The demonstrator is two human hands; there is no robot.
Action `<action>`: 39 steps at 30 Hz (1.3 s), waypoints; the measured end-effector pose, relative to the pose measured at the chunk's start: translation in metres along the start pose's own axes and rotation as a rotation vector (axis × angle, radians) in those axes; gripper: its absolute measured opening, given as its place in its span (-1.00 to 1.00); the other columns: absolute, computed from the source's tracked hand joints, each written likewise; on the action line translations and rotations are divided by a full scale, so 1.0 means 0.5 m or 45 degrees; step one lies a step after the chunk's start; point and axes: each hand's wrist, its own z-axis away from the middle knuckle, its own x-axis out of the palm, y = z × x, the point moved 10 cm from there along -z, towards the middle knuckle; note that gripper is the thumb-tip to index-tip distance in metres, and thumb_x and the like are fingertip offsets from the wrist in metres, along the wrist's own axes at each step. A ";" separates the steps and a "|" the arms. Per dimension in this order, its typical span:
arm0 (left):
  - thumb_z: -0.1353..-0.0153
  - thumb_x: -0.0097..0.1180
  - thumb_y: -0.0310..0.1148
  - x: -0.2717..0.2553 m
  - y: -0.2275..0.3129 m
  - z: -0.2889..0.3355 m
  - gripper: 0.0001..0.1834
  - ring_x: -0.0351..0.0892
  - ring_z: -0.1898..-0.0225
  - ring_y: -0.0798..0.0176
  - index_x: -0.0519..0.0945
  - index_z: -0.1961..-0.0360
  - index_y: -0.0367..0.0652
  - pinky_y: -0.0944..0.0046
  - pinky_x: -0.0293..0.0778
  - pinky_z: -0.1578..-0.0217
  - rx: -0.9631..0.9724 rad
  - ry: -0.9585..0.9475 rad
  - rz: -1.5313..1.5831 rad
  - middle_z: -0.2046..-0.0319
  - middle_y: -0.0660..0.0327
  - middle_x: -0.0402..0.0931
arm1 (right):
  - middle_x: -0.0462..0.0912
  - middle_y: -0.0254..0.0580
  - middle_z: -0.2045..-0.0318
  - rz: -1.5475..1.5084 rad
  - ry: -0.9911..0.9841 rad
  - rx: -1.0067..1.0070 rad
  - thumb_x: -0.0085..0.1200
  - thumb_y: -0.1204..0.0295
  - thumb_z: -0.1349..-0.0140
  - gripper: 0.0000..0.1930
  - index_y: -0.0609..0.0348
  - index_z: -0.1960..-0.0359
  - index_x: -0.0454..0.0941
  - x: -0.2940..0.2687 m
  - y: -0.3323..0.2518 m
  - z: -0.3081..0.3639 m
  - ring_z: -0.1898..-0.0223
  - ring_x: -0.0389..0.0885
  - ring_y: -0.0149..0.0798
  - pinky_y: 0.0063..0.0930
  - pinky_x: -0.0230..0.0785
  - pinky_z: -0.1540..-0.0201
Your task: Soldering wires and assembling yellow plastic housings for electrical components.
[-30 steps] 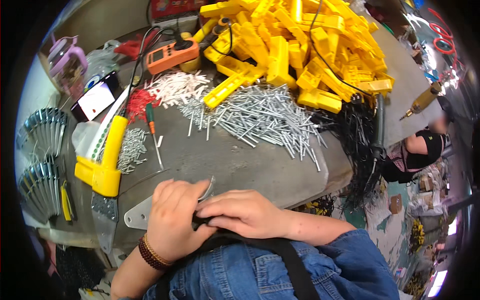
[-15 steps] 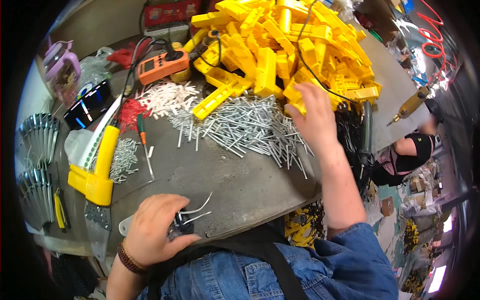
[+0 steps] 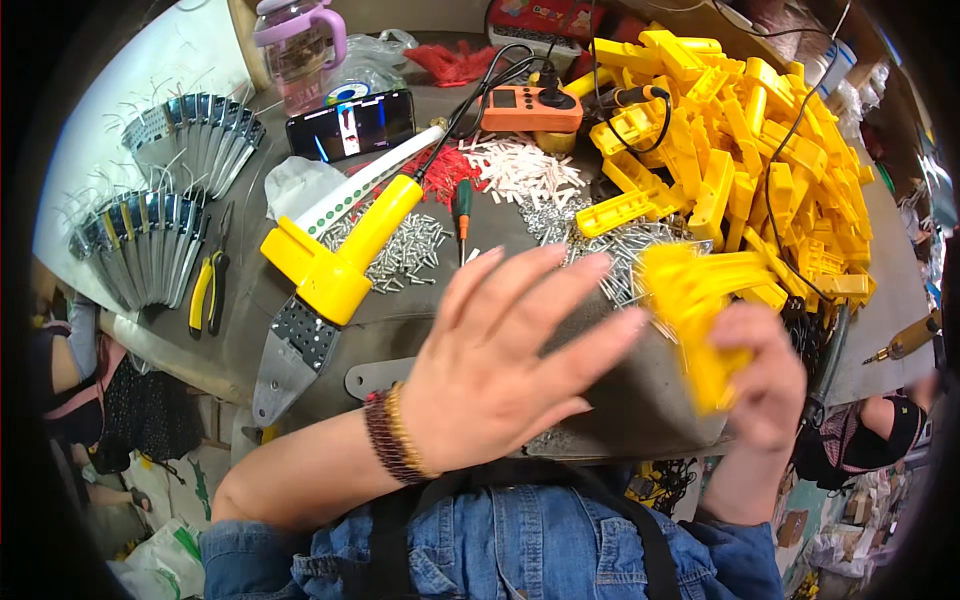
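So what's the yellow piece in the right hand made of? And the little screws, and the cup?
The yellow piece in the right hand: probably plastic, from its even bright colour; blur hides its finish.

The little screws: metal, bare or plated, because they shine silver-grey.

The cup: glossy, clear plastic or glass, since it's see-through; its evenly coloured purple handle is probably plastic.

Gripping a motion-blurred yellow plastic housing (image 3: pixel 698 320) in the right hand (image 3: pixel 768 380), above the tabletop (image 3: pixel 630 410) toward its near right corner. Spreading the fingers of the left hand (image 3: pixel 495 350) just inside the near edge. Flanked by yellow-handled pliers (image 3: pixel 200 296) toward the left edge and heaped yellow housings (image 3: pixel 712 190) toward the far right corner.
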 end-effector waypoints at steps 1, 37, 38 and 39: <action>0.04 0.30 -0.27 0.005 0.014 -0.005 -0.45 0.46 -0.08 0.04 0.57 -0.08 0.10 -0.09 0.32 -0.11 0.127 0.107 -0.138 -0.13 0.06 0.43 | 0.58 0.08 0.02 0.042 -0.078 -0.068 0.17 0.44 -0.12 -0.85 0.14 0.27 0.56 0.046 -0.036 -0.028 -0.02 0.51 0.04 -0.13 0.31 -0.10; -0.20 0.19 -0.50 0.107 -0.102 0.132 -0.45 0.53 -0.10 0.01 0.30 -0.20 -0.26 -0.06 0.50 -0.12 -1.266 0.419 2.246 -0.09 -0.02 0.46 | 0.58 -0.16 0.31 -0.319 0.255 0.191 0.19 0.56 -0.19 -0.88 0.20 0.25 0.54 0.099 0.028 -0.045 0.27 0.57 -0.27 -0.48 0.43 0.21; -0.20 0.19 -0.50 0.106 -0.104 0.136 -0.45 0.53 -0.10 0.01 0.30 -0.20 -0.26 -0.06 0.50 -0.12 -1.271 0.435 2.238 -0.09 -0.02 0.46 | 0.59 -0.18 0.35 0.006 0.194 0.081 0.23 0.57 -0.11 -0.87 0.19 0.30 0.58 0.108 0.001 -0.057 0.33 0.58 -0.25 -0.48 0.44 0.28; -0.19 0.20 -0.50 0.107 -0.102 0.137 -0.46 0.54 -0.09 0.01 0.31 -0.19 -0.26 -0.06 0.50 -0.11 -1.263 0.396 2.223 -0.08 -0.01 0.47 | 0.59 -0.18 0.35 -0.006 0.185 0.075 0.23 0.57 -0.11 -0.87 0.19 0.30 0.58 0.115 -0.002 -0.066 0.33 0.58 -0.25 -0.48 0.44 0.28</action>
